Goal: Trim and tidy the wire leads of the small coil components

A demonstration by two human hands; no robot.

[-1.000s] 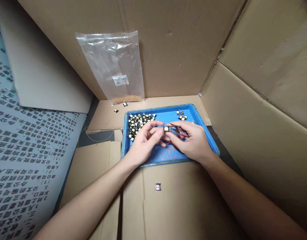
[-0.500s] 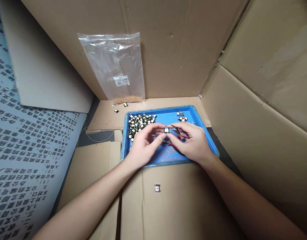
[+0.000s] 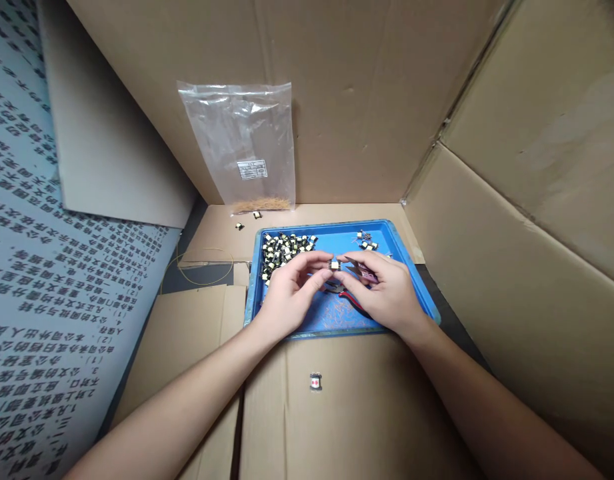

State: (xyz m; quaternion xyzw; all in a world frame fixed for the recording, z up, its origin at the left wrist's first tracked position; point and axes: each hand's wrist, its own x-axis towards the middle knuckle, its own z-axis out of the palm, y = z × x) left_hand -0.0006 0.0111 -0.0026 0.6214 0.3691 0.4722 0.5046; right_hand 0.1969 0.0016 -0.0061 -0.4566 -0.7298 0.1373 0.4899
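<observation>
Soft, even, fairly bright light seems to fall from overhead, so my left hand point(image 3: 287, 300) and right hand point(image 3: 387, 293) throw only faint shadows onto the blue tray point(image 3: 331, 235) — the deepest shade lies in the cardboard fold at 1 o'clock and the dark gap at 9 o'clock. The only glare is a pale sheen on the plastic bag point(image 3: 241, 140) at 11 o'clock. The centre is sharp, though the small part point(image 3: 334, 265) pinched in my fingertips is too tiny to read, and the wide lens bends the printed sheet point(image 3: 61, 300) at 8 o'clock.
</observation>
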